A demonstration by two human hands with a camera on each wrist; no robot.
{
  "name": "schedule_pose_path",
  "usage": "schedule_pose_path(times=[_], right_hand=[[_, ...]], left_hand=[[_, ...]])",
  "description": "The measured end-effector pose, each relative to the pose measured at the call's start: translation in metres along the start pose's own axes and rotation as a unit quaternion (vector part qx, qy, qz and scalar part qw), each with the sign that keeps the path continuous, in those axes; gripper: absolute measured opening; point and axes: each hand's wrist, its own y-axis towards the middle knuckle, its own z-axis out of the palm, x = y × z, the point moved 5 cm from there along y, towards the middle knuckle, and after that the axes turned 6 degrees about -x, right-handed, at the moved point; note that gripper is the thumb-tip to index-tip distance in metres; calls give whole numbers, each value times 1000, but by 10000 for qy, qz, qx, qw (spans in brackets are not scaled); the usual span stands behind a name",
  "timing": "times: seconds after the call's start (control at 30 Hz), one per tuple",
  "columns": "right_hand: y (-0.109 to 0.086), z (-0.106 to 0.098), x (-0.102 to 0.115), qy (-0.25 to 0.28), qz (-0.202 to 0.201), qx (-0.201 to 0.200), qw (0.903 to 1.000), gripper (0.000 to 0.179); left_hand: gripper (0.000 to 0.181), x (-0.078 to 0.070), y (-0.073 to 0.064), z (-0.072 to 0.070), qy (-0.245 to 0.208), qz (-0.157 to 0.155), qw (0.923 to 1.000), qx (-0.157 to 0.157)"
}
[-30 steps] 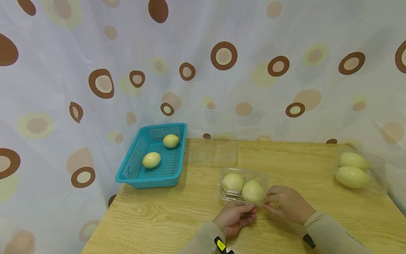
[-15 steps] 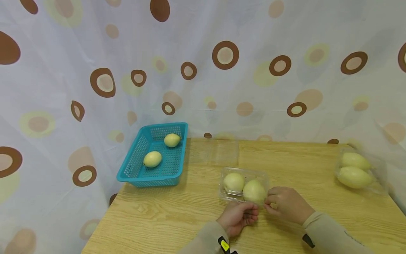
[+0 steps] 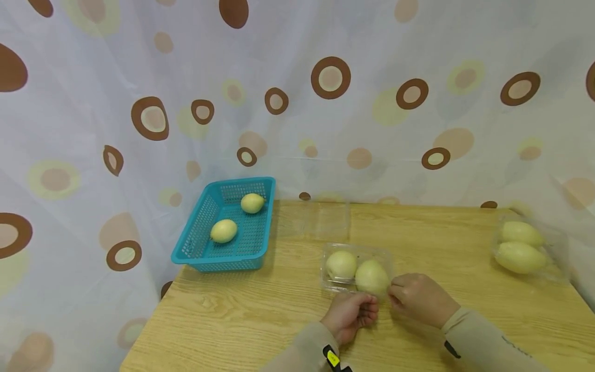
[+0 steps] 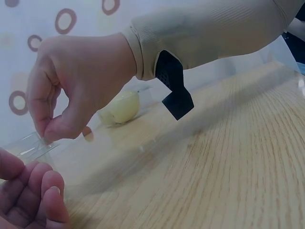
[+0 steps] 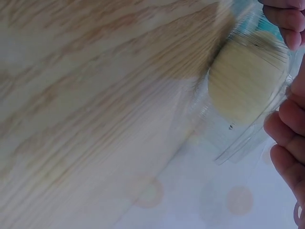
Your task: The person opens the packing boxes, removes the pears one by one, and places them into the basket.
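A clear plastic clamshell box (image 3: 356, 248) with two pale yellow fruits (image 3: 372, 278), like small melons, lies in front of me. Thumb and forefinger of my left hand (image 3: 349, 314) meet at its front edge near the right corner; the other fingers curl underneath. My right hand (image 3: 422, 299) pinches the box's right front corner between thumb and fingertips. In the left wrist view the right hand (image 4: 78, 81) bends down onto the clear rim, just above the left fingers (image 4: 47, 191). Through the plastic a fruit (image 5: 248, 78) shows in the right wrist view.
At the back left a blue perforated basket (image 3: 228, 264) holds two yellow fruits (image 3: 224, 231). Behind my box lies another clear box (image 3: 327, 219), spread open. A third clear box (image 3: 560, 258) with two fruits sits at the right edge. A patterned curtain (image 3: 297, 103) hangs behind the wooden table (image 3: 223, 320).
Both hands stay at the box's front right corner. The right fingers have closed in slightly over the corner; the box and fruits keep their places.
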Motion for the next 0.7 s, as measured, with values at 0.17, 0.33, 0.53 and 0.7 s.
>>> schedule_pose_path(times=[0.17,0.33,0.53,0.7], right_hand=[[-1,0,1,73,-169,-217,9996,25],[-2,0,1,41,-215,-399,9990,42],[-2,1,2,-28,-308,-581,9978,43],[-2,1,3,-62,-375,-687,9969,42]], left_hand=[[16,0,0,1,-77,85,9999,-37],[16,0,-1,2,-90,185,9998,12],[14,0,-1,2,-74,205,9998,-45],[14,0,0,1,-54,162,9998,-114]])
